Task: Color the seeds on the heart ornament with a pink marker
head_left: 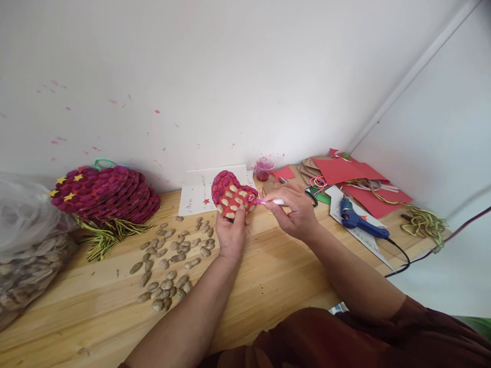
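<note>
My left hand (232, 232) grips the lower edge of a red heart-like cutout (230, 197) covered with peanuts, thumb on its front. Peanuts along its top and left are painted magenta; those in the middle are still tan. My right hand (293, 208) pinches a white-handled paintbrush (274, 202), its pink tip touching the right side of the cutout. Behind them stands a small clear cup (264, 168) of magenta paint. A white sheet with handwriting (194, 191) and a red star lies behind the cutout.
Loose peanuts (180, 250) are spread left of my hands. A stack of painted cutouts (111, 191) and a plastic bag of peanuts (34, 271) stand farther left. On the right lie a blue glue gun (360, 222), its cord, red card (341, 171) and green string (424, 222).
</note>
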Available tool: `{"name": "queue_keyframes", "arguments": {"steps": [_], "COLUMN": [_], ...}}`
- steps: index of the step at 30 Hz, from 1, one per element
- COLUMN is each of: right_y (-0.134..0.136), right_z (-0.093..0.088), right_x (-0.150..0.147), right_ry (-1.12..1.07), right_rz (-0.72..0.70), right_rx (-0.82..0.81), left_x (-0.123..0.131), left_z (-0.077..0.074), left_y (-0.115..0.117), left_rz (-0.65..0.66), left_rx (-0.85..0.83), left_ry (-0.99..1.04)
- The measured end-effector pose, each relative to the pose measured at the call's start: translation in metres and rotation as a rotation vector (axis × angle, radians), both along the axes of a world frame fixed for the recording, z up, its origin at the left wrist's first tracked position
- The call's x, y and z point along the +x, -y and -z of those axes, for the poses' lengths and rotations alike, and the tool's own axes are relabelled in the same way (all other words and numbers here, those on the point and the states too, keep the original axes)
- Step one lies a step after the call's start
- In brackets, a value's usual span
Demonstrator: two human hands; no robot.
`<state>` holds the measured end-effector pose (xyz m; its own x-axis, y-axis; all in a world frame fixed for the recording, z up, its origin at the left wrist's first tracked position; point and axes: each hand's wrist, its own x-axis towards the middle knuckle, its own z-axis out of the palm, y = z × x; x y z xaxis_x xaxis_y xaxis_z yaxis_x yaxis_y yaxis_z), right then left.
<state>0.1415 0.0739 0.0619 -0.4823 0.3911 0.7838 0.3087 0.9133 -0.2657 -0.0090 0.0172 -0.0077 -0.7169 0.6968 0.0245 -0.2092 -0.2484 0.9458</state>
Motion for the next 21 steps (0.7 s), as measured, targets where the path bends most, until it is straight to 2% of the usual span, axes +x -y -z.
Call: {"name": "queue_keyframes", "arguments": {"steps": [7,21], "right_y": [-0.0019,-0.0027], "right_z": [0.0001,0.0000], "right_x": [0.0000,0.0011], "right_ry": [-0.009,-0.056], "right_rz": [0.006,0.018], "right_rx": [0.000,-0.001], "left_x": [-0.0013,-0.0006], "left_z": [-0.0003,-0.0019], "left_y": [0.0003,0.0015], "left_rz": [0.044,0.038], "left_rx": [0.020,0.041], "left_ry": [0.095,0.097]}}
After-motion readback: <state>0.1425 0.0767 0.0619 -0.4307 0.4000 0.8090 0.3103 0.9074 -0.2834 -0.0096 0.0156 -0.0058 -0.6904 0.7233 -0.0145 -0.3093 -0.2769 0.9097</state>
